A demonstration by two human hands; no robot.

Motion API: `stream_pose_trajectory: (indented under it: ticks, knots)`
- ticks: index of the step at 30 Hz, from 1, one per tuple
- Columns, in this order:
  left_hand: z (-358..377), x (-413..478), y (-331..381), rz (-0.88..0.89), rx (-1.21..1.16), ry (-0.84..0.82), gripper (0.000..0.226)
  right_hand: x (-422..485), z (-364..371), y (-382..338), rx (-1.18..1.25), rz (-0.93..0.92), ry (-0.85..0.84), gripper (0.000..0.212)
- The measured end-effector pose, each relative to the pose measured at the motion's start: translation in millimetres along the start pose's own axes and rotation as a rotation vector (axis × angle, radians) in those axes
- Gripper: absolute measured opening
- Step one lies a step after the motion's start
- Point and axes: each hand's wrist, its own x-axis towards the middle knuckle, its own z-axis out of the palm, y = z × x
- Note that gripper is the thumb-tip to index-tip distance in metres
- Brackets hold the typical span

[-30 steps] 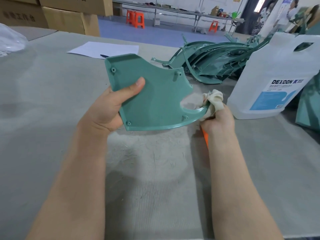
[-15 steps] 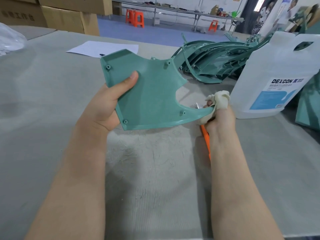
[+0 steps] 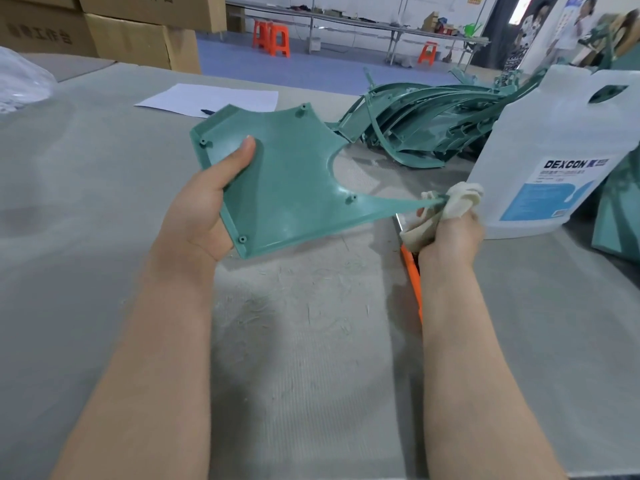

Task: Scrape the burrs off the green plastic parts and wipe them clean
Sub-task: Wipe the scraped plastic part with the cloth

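Smooth green panel [image 3: 294,181], crumpled cloth [image 3: 450,206]

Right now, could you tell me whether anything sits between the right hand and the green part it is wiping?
Only the cloth: the right hand pinches it around the green part at its pointed tip. The left hand grips the opposite edge bare.

A factory workshop: stacked cardboard cartons [image 3: 138,32] far left, a heap of identical green moulded parts [image 3: 433,129] on the felt-covered workbench [image 3: 86,202], long steel tables [image 3: 363,24] and orange stools [image 3: 272,38] across the blue floor.
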Motion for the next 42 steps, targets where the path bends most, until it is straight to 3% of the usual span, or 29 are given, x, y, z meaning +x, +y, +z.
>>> stream_pose_trajectory:
  ticks: [3,5,8,11,13,15,20,25,29,33,36,38,40,42]
  knots:
    - [3,1,-2,0.052,-0.122,0.086,0.021,0,3,-3,-0.11,-0.245,0.187,0.009]
    - [5,1,-3,0.095,-0.13,0.122,0.023,-13,9,-7,-0.09,-0.395,0.156,0.026]
    - [17,1,-8,0.135,0.023,0.116,0.018,-43,24,-5,-0.14,-0.656,-0.116,0.044]
    - [28,1,-14,0.137,0.116,0.103,0.018,-71,33,7,-0.417,-0.811,-0.558,0.054]
    - [30,1,-16,0.149,0.162,0.102,0.019,-74,35,15,-0.64,-0.856,-0.691,0.058]
    - [29,1,-17,0.138,0.207,0.081,0.024,-71,35,15,-0.692,-0.824,-0.653,0.053]
    - [28,-1,-19,0.075,0.232,-0.011,0.03,-61,30,8,-0.528,-0.76,-0.563,0.008]
    - [21,0,-15,0.023,0.208,-0.002,0.039,-56,29,8,-0.582,-0.783,-0.558,0.009]
    - [23,0,-16,-0.014,0.188,0.024,0.04,-48,27,9,-0.535,-0.71,-0.449,0.005]
    - [30,0,-19,0.02,0.195,0.035,0.024,-58,27,5,-0.391,-0.679,-0.302,0.033]
    - [39,-1,-21,0.126,0.273,-0.022,0.012,-79,31,5,-0.407,-0.828,-0.447,0.048]
    - [44,-2,-21,0.198,0.378,-0.078,0.02,-89,36,10,-0.547,-0.964,-0.533,0.054]
    - [48,-4,-20,0.238,0.474,-0.094,0.022,-92,40,12,-0.611,-0.928,-0.499,0.052]
    - [47,-4,-22,0.248,0.547,-0.107,0.013,-86,39,9,-0.544,-0.872,-0.416,0.035]
